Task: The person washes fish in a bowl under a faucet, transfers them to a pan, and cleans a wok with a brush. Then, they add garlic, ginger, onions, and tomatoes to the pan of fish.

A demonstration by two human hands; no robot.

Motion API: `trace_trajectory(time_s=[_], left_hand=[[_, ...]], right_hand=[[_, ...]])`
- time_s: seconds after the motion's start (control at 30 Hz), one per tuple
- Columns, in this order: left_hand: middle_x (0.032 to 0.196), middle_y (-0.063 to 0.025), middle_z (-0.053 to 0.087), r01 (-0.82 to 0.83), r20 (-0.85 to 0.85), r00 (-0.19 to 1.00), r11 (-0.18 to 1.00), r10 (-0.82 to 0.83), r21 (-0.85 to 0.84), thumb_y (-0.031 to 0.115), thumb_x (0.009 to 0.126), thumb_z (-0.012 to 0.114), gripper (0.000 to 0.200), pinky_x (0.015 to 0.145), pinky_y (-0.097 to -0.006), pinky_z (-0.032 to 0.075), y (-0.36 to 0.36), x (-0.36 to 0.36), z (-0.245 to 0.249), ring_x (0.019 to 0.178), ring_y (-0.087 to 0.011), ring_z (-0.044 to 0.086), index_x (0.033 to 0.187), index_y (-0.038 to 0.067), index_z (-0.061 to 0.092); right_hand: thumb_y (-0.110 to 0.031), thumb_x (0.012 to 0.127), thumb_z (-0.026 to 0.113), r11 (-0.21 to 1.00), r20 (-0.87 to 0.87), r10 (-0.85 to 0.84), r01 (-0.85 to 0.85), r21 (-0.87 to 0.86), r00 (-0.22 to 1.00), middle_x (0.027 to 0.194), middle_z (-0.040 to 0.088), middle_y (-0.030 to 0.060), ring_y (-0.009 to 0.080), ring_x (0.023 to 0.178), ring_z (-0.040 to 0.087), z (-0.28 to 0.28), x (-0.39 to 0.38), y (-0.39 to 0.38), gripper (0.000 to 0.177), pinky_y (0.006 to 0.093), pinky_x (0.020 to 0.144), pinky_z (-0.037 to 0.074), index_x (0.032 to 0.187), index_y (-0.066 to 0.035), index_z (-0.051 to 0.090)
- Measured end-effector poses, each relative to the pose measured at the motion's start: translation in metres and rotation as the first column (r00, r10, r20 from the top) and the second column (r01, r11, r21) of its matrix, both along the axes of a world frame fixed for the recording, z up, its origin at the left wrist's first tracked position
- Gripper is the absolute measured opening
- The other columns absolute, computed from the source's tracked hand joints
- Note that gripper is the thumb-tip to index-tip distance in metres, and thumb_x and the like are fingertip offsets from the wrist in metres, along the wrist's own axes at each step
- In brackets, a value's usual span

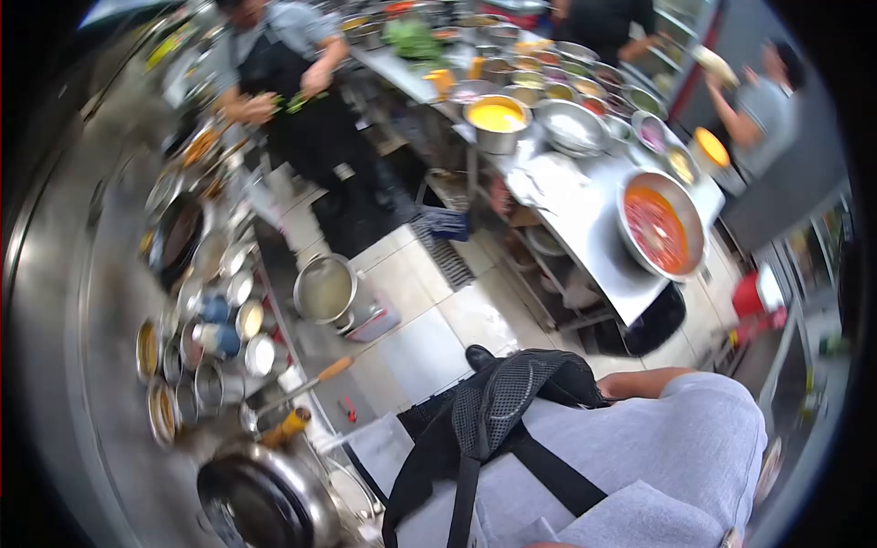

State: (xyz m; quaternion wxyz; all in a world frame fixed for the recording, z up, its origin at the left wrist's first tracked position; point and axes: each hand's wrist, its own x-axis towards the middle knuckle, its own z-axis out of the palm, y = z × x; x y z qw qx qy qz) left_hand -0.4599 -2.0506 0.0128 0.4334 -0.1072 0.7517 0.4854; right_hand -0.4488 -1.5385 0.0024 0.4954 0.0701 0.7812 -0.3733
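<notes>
Neither of my hands shows. A bare part of my right arm emerges from the grey sleeve and passes out of sight behind a black mesh strap. On the stove side at lower left sits a shiny round metal pan, dark on one side. Near it lie a long-handled utensil with a wooden grip and another wooden handle. A large pot of cloudy liquid stands low beside the counter. On the steel table at right is a wide metal bowl of red, oily liquid.
A person in a dark apron holds something green at upper left; another person stands at far right. The steel table carries a pot of yellow liquid and several bowls. A floor drain crosses the tiles.
</notes>
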Motion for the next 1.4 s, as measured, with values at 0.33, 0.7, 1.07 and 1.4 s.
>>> trace_trajectory(time_s=[0.33, 0.7, 1.07, 1.4], left_hand=[[0.118, -0.0122, 0.065, 0.586, -0.070, 0.810, 0.808, -0.582, 0.059, 0.019, 0.085, 0.071, 0.052, 0.080, -0.0410, 0.051, 0.089, -0.072, -0.033, 0.088, -0.0215, 0.063, 0.132, 0.004, 0.055], [0.123, -0.0119, 0.065, 0.907, 0.164, 0.420, 0.409, -0.893, -0.097, 0.021, 0.084, 0.072, 0.054, 0.081, -0.0415, 0.052, 0.101, -0.068, 0.002, 0.089, -0.0223, 0.065, 0.132, 0.004, 0.055], [0.128, -0.0117, 0.065, 0.891, 0.205, -0.452, -0.428, -0.868, 0.150, 0.023, 0.083, 0.073, 0.056, 0.081, -0.0419, 0.053, 0.293, -0.087, 0.062, 0.090, -0.0231, 0.066, 0.133, 0.003, 0.056], [0.109, -0.0151, 0.063, 0.558, -0.329, 0.826, 0.585, -0.457, 0.588, 0.013, 0.095, 0.058, 0.049, 0.067, -0.0328, 0.058, 0.754, -0.051, 0.203, 0.088, -0.0247, 0.068, 0.138, -0.001, 0.040]], right_hand=[[-0.024, 0.078, 0.065, 0.906, 0.064, -0.418, 0.421, -0.052, 0.906, 0.092, 0.070, 0.0200, 0.0283, 0.069, 0.068, 0.027, 0.322, -0.103, 0.022, 0.0417, 0.055, 0.051, 0.093, -0.010, 0.071], [-0.023, 0.063, 0.068, 0.650, 0.006, -0.669, 0.589, -0.480, 0.744, 0.076, 0.069, 0.0158, 0.0312, 0.069, 0.064, -0.049, 0.564, -0.273, 0.019, 0.0487, 0.062, 0.047, 0.072, -0.005, 0.070], [-0.016, 0.064, 0.069, -0.034, 0.200, -0.978, 0.995, 0.091, -0.052, 0.079, 0.069, 0.0122, 0.0235, 0.071, 0.064, -0.001, 0.634, -0.165, 0.021, 0.0431, 0.063, 0.050, 0.083, -0.008, 0.072], [-0.015, 0.065, 0.068, -0.370, 0.097, -0.917, 0.917, 0.151, -0.386, 0.080, 0.069, 0.0115, 0.0219, 0.072, 0.064, 0.058, 0.680, -0.064, 0.022, 0.0418, 0.063, 0.051, 0.086, -0.008, 0.072]])
